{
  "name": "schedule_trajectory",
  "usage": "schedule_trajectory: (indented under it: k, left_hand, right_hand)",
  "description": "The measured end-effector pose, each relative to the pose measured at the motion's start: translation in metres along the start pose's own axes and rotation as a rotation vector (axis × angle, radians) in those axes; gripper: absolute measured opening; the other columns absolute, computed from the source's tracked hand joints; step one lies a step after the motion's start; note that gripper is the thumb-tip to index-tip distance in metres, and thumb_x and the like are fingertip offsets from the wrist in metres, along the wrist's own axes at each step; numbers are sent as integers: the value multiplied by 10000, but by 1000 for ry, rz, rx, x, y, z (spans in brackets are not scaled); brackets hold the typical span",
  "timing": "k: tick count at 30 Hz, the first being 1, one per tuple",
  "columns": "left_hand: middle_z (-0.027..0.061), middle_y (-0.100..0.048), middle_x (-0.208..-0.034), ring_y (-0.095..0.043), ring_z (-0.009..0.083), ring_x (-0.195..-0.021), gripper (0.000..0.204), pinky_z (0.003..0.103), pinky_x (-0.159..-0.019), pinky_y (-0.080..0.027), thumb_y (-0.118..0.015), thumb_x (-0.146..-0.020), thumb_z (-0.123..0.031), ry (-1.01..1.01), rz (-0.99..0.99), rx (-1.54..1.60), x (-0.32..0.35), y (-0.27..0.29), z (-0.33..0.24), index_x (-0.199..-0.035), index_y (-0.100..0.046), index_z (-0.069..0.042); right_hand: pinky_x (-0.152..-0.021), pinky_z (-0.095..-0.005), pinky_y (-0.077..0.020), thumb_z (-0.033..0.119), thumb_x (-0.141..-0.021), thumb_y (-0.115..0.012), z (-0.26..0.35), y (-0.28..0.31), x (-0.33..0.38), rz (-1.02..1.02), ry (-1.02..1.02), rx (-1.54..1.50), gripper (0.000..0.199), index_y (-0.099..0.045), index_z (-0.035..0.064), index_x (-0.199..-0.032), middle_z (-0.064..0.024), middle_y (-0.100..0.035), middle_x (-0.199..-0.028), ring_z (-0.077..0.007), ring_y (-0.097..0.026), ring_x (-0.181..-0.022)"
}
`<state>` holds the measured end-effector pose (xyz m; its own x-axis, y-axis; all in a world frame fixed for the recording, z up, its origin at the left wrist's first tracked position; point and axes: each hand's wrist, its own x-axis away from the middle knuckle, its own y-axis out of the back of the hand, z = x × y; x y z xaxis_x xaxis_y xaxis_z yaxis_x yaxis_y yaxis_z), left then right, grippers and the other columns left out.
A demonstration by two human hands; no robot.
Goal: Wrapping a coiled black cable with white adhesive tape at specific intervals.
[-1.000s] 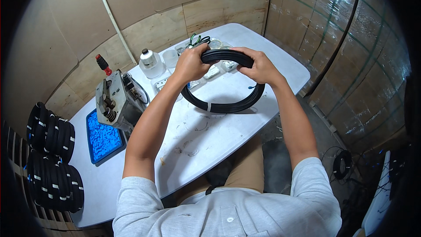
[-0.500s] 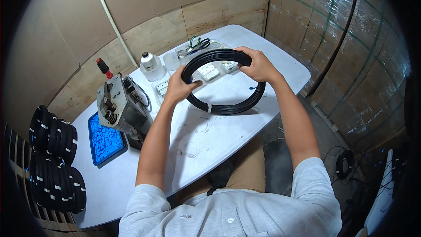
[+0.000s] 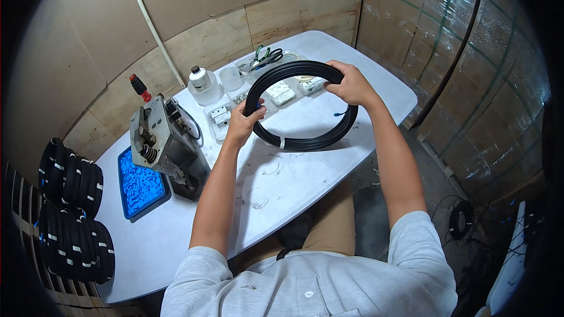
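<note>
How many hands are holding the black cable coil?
2. The left hand grips the left side of the black cable coil, and the right hand grips its upper right part, above the white table.

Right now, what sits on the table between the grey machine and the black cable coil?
In the head view, a small clear tray of white parts lies between the grey machine and the black cable coil, partly behind the left hand.
</note>
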<state>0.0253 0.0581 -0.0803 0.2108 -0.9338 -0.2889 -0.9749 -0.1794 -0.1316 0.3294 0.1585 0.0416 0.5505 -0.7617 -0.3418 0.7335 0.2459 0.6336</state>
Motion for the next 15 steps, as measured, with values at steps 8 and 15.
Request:
schedule_trajectory:
  k: [8,15]
  left_hand:
    - [2,-654,-896,-594,100,-802,220,278,-751,-487,-725,-920,-61,-84,20,185,-4,10,14,-1133,-685,-16]
    - [90,-670,-937,-649,232,-845,381,332,-767,-534,-736,-790,-42,-167,-71,-585,-7,23,6,-1163,-667,-7]
  right_hand:
    - [-712,-315,-483,58,-833,-746,8,-7,-1,-20,7,-7,322,-677,41,-1147,-37,-664,-824,-134,-575,-731]
    - [-699,-305,-496,61,-827,-727,1,-11,-9,-34,16,-6,342,-675,44,-1165,-47,-688,-844,-131,-591,-727]
